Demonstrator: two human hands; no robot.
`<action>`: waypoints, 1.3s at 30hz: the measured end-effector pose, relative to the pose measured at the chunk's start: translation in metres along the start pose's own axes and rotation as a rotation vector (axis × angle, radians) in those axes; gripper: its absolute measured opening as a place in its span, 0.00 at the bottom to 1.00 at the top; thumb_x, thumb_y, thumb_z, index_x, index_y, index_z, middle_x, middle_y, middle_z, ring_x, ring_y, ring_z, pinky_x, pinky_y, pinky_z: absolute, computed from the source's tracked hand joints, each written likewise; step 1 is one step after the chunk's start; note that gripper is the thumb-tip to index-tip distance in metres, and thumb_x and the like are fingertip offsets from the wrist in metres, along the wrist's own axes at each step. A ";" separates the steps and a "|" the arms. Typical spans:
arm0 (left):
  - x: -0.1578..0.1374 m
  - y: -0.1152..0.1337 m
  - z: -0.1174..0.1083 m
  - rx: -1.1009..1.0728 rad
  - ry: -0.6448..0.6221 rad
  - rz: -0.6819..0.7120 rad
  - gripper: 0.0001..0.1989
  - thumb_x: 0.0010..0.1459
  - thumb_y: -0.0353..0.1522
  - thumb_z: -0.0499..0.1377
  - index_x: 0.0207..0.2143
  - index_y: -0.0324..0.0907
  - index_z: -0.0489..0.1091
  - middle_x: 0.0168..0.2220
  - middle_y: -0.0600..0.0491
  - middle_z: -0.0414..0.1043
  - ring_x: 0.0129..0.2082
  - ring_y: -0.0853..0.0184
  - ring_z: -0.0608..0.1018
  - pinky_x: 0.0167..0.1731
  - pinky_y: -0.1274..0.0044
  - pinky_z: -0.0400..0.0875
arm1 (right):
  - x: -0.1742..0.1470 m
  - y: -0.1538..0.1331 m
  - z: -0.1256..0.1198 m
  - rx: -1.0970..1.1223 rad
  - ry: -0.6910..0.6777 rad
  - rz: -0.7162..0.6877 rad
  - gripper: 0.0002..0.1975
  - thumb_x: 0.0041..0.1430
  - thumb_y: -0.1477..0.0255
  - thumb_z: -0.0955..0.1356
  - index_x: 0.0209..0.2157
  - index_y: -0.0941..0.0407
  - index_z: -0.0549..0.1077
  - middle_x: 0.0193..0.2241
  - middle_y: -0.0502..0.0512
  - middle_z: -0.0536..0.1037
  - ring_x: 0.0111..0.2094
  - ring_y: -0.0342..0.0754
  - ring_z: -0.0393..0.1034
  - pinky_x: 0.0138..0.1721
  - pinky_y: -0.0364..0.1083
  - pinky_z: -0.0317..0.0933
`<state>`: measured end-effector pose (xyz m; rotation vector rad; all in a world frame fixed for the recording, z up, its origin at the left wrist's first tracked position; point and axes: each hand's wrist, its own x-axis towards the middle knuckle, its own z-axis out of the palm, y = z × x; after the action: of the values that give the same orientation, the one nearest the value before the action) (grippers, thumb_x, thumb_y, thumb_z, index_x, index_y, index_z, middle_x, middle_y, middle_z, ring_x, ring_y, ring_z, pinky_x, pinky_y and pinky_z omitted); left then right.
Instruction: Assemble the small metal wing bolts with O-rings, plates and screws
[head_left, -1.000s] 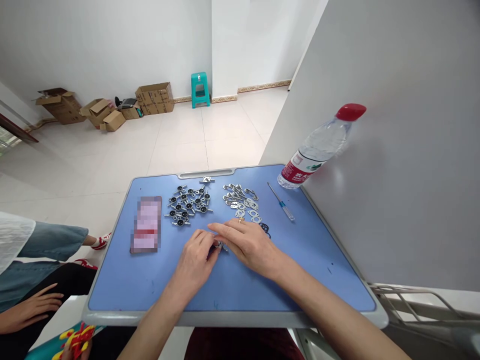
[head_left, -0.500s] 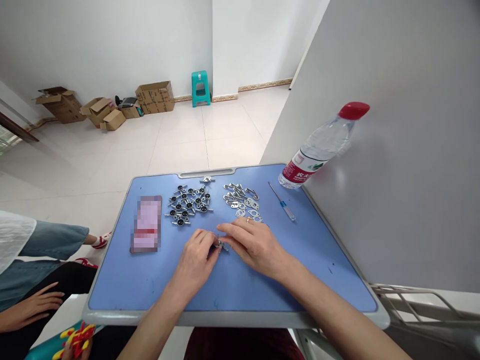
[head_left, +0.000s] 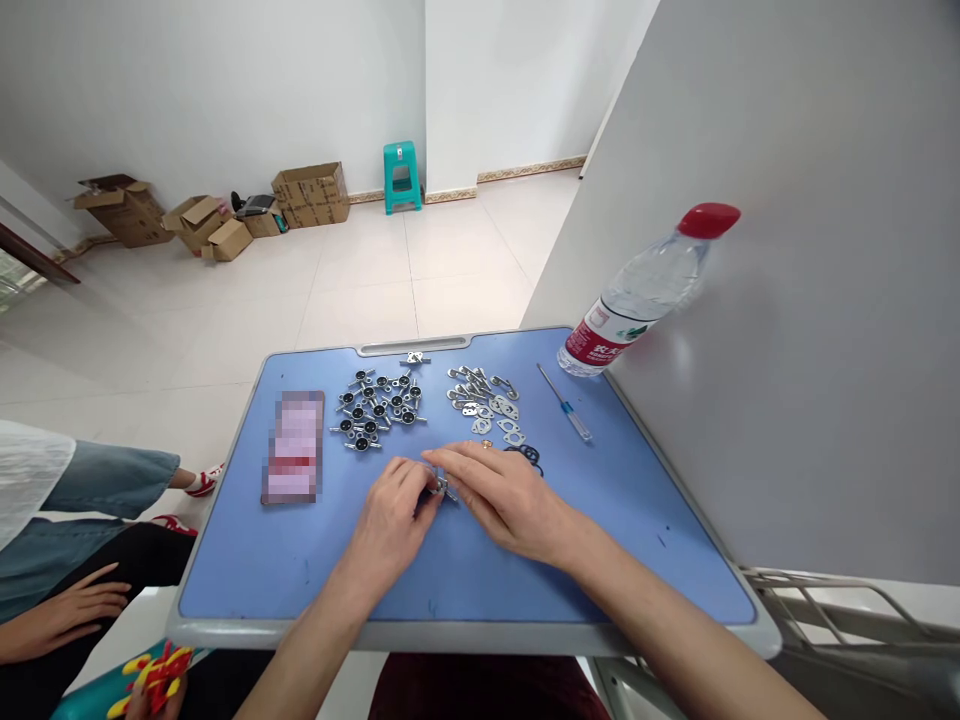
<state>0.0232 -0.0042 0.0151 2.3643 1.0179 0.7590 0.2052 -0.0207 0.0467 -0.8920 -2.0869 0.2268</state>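
Note:
My left hand (head_left: 394,508) pinches a small shiny metal fitting (head_left: 448,491) with thin arms, just above the desk. My right hand (head_left: 510,492), with a ring on one finger, closes in from the other side; its bent fingers lie over the fitting and hide much of it. Behind the right hand are several black rubber rings (head_left: 530,455), partly covered. Beyond my hands lies a group of metal fittings with black round centres (head_left: 379,410). Right of these are flat metal plates (head_left: 511,432) and a pile of small metal levers (head_left: 471,382).
A screwdriver (head_left: 566,405) and a tilted-looking water bottle (head_left: 626,300) are at the desk's right. A phone (head_left: 294,445) lies left. One more fitting (head_left: 415,359) sits near the far edge. A grey panel (head_left: 810,330) borders the right side. People sit at left, one hand (head_left: 75,615) visible.
My right hand has shifted slightly and its fingers reach further left over the fitting. More of the black rings behind it now show. My left hand stays in place.

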 end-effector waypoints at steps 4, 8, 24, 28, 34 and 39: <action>0.000 0.001 -0.001 -0.012 -0.011 -0.015 0.07 0.62 0.23 0.54 0.33 0.43 0.63 0.33 0.53 0.70 0.36 0.63 0.71 0.36 0.72 0.68 | -0.002 0.002 -0.001 0.017 0.063 0.043 0.11 0.68 0.78 0.60 0.48 0.57 0.68 0.34 0.56 0.78 0.34 0.45 0.72 0.36 0.43 0.66; 0.000 0.001 -0.001 0.008 -0.015 -0.019 0.07 0.63 0.24 0.54 0.33 0.43 0.63 0.33 0.53 0.71 0.36 0.63 0.71 0.36 0.72 0.67 | -0.003 0.006 0.004 -0.102 0.120 0.085 0.08 0.69 0.75 0.61 0.39 0.56 0.71 0.25 0.51 0.72 0.25 0.43 0.66 0.29 0.42 0.62; 0.000 -0.001 0.000 0.033 0.005 0.009 0.06 0.63 0.25 0.54 0.33 0.43 0.63 0.33 0.53 0.71 0.35 0.63 0.71 0.35 0.72 0.68 | -0.001 0.006 0.010 -0.066 0.153 0.077 0.06 0.68 0.74 0.62 0.41 0.57 0.71 0.28 0.54 0.76 0.28 0.45 0.70 0.30 0.43 0.64; 0.000 -0.001 0.000 0.037 0.017 0.020 0.05 0.64 0.26 0.53 0.33 0.43 0.64 0.33 0.53 0.71 0.35 0.63 0.71 0.35 0.72 0.68 | -0.002 0.005 0.006 0.007 0.096 0.018 0.09 0.68 0.75 0.61 0.47 0.58 0.69 0.34 0.57 0.78 0.32 0.46 0.72 0.33 0.43 0.66; 0.001 0.000 -0.001 0.024 -0.005 -0.002 0.07 0.64 0.26 0.52 0.33 0.43 0.64 0.32 0.53 0.71 0.35 0.63 0.72 0.35 0.72 0.69 | -0.001 0.003 0.001 0.064 0.108 0.056 0.10 0.68 0.77 0.61 0.46 0.56 0.70 0.34 0.55 0.79 0.33 0.45 0.72 0.36 0.44 0.67; 0.001 0.000 -0.001 0.030 0.000 -0.005 0.07 0.64 0.26 0.53 0.32 0.43 0.63 0.32 0.53 0.71 0.34 0.63 0.71 0.34 0.72 0.68 | 0.000 0.004 0.009 0.015 0.145 0.106 0.07 0.68 0.74 0.62 0.38 0.56 0.72 0.25 0.51 0.74 0.25 0.44 0.67 0.29 0.42 0.63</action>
<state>0.0232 -0.0032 0.0165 2.3868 1.0418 0.7475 0.2005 -0.0164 0.0398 -0.9821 -1.9049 0.2267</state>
